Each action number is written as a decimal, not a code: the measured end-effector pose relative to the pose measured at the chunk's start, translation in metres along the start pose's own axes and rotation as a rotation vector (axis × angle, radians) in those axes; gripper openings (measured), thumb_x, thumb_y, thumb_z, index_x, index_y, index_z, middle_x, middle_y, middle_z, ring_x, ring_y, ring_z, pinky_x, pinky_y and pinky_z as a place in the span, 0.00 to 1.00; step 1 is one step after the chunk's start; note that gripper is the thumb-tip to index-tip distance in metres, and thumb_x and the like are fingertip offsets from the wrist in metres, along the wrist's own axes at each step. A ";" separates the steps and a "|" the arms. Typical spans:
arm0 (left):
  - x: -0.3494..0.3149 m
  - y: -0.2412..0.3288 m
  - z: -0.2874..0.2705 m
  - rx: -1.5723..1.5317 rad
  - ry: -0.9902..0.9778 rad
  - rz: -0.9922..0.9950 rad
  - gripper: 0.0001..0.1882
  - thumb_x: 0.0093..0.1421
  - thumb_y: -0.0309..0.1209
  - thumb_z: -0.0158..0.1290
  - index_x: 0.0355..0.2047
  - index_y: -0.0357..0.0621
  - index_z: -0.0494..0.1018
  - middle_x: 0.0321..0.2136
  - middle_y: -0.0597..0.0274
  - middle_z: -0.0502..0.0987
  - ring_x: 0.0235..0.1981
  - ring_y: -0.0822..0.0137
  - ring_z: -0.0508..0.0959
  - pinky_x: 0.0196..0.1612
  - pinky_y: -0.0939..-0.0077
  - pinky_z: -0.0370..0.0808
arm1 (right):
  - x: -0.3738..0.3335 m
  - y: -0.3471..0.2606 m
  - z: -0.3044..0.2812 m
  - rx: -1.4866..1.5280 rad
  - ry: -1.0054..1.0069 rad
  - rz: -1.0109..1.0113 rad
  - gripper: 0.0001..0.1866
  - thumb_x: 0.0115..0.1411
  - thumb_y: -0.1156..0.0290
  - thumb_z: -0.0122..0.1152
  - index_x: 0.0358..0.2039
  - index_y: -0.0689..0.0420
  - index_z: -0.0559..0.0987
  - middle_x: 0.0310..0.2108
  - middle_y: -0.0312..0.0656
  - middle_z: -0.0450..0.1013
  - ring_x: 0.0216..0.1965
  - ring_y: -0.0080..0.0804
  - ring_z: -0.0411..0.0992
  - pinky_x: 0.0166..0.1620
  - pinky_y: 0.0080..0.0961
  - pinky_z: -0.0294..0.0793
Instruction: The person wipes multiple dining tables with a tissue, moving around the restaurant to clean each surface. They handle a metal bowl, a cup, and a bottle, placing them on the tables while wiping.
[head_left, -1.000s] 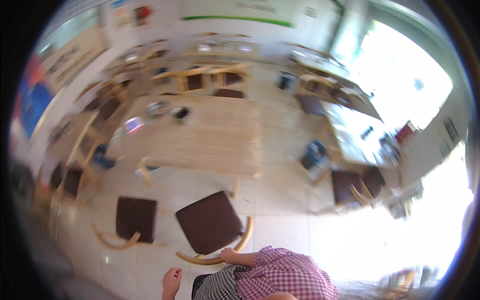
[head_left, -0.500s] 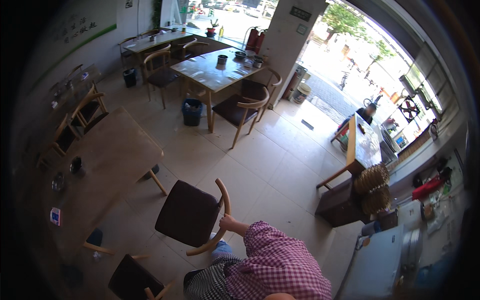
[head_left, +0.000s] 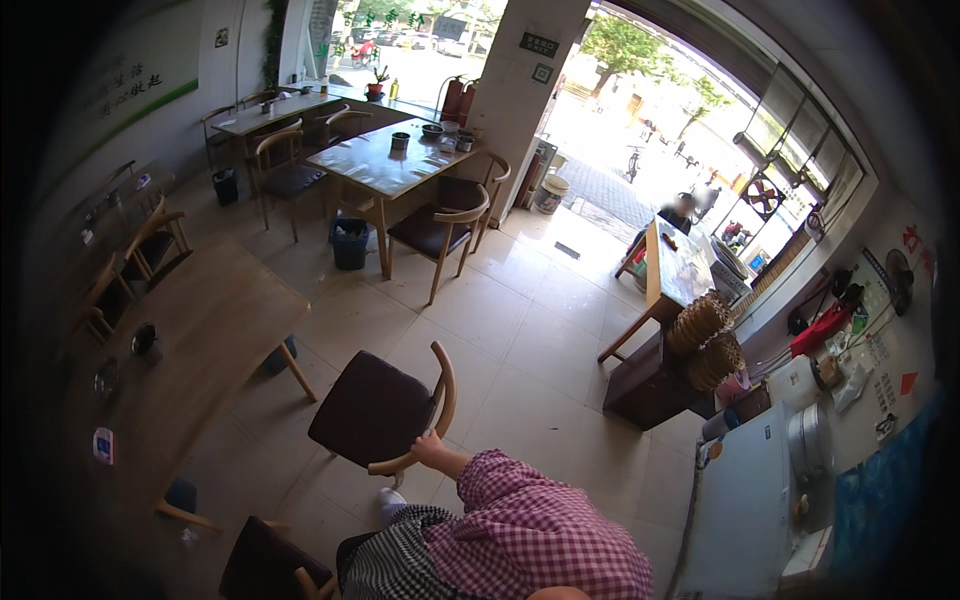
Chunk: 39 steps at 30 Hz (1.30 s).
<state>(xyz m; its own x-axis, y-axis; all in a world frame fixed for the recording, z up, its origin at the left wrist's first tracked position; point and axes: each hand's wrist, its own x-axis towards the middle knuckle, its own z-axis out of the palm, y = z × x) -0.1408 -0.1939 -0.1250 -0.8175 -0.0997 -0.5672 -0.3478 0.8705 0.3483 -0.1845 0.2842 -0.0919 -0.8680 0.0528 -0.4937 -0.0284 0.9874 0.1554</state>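
In the head view, my right fingers [head_left: 426, 442] grasp the chair [head_left: 365, 405] by its curved wooden backrest [head_left: 447, 392], the dark seat just beyond them; my left fingers' state I cannot tell. The blue bin's [head_left: 349, 247] contents are unclear. A metal pot [head_left: 400, 142] stands on the glossy surface [head_left: 362, 168].

The chair [head_left: 382, 412] — dark brown seat [head_left: 366, 408], curved pale wooden backrest [head_left: 447, 395] — sits seat-up, near and left of middle, backrest toward the right.
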 end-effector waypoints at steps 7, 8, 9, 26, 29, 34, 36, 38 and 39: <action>-0.023 -0.102 -0.009 0.047 -0.074 -0.184 0.20 0.51 0.33 0.56 0.42 0.32 0.72 0.32 0.42 0.77 0.38 0.51 0.77 0.41 0.60 0.72 | 0.023 -0.027 -0.036 -0.043 -0.159 -0.071 0.12 0.59 0.63 0.54 0.39 0.50 0.81 0.39 0.37 0.76 0.41 0.34 0.75 0.40 0.42 0.68; -0.031 -0.118 -0.017 0.061 -0.095 -0.213 0.21 0.51 0.33 0.56 0.42 0.32 0.73 0.32 0.42 0.77 0.38 0.51 0.77 0.41 0.60 0.72 | 0.030 -0.038 -0.043 -0.045 -0.207 -0.103 0.12 0.59 0.62 0.54 0.39 0.50 0.81 0.39 0.37 0.76 0.40 0.34 0.75 0.38 0.40 0.69; -0.041 -0.132 -0.024 0.076 -0.116 -0.235 0.21 0.50 0.33 0.56 0.42 0.32 0.73 0.32 0.42 0.77 0.38 0.51 0.77 0.41 0.60 0.72 | 0.037 -0.045 -0.050 -0.024 -0.252 -0.123 0.13 0.59 0.62 0.54 0.39 0.52 0.81 0.38 0.37 0.77 0.40 0.35 0.75 0.33 0.35 0.72; 0.001 -0.147 -0.115 -0.120 -0.395 -0.586 0.16 0.52 0.41 0.60 0.30 0.40 0.80 0.29 0.57 0.80 0.32 0.60 0.78 0.38 0.64 0.76 | 0.258 -0.143 -0.132 0.068 -0.236 -0.260 0.16 0.59 0.66 0.44 0.37 0.57 0.81 0.42 0.48 0.75 0.44 0.45 0.74 0.44 0.39 0.75; 0.050 -0.132 -0.157 -0.207 -0.200 -0.516 0.14 0.54 0.40 0.57 0.33 0.42 0.80 0.31 0.56 0.79 0.33 0.58 0.78 0.38 0.64 0.76 | 0.311 -0.172 -0.184 0.087 -0.229 -0.364 0.15 0.56 0.63 0.46 0.36 0.51 0.81 0.40 0.45 0.76 0.44 0.44 0.74 0.44 0.38 0.75; 0.152 -0.086 -0.227 -0.316 0.379 -0.437 0.10 0.56 0.37 0.54 0.34 0.45 0.77 0.31 0.54 0.78 0.35 0.53 0.78 0.35 0.62 0.74 | 0.392 -0.242 -0.299 0.206 -0.138 -0.610 0.11 0.53 0.58 0.53 0.29 0.48 0.79 0.33 0.43 0.76 0.38 0.46 0.74 0.39 0.42 0.73; 0.193 -0.073 -0.258 -0.369 0.575 -0.413 0.10 0.57 0.36 0.53 0.35 0.45 0.76 0.31 0.55 0.78 0.34 0.54 0.77 0.34 0.63 0.74 | 0.416 -0.281 -0.346 0.231 -0.107 -0.662 0.11 0.53 0.58 0.53 0.28 0.50 0.78 0.32 0.44 0.76 0.37 0.46 0.74 0.38 0.42 0.73; 0.238 -0.069 -0.301 -0.331 0.775 -0.313 0.08 0.58 0.34 0.52 0.32 0.45 0.74 0.27 0.55 0.76 0.30 0.54 0.76 0.31 0.63 0.72 | 0.429 -0.323 -0.386 0.295 -0.025 -0.754 0.11 0.54 0.58 0.53 0.28 0.50 0.78 0.31 0.44 0.76 0.36 0.46 0.74 0.38 0.41 0.73; 0.262 -0.069 -0.324 -0.318 0.860 -0.285 0.07 0.58 0.34 0.52 0.32 0.45 0.74 0.26 0.55 0.75 0.30 0.54 0.76 0.31 0.62 0.72 | 0.433 -0.343 -0.404 0.326 0.023 -0.811 0.11 0.54 0.58 0.52 0.29 0.51 0.78 0.31 0.44 0.76 0.36 0.46 0.74 0.38 0.40 0.73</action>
<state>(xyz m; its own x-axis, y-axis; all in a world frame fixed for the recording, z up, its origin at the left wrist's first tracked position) -0.4799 -0.4364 -0.0559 -0.6960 -0.7172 0.0356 -0.5905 0.5998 0.5400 -0.7508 -0.0922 -0.0138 -0.6514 -0.6842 -0.3279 -0.5013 0.7125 -0.4909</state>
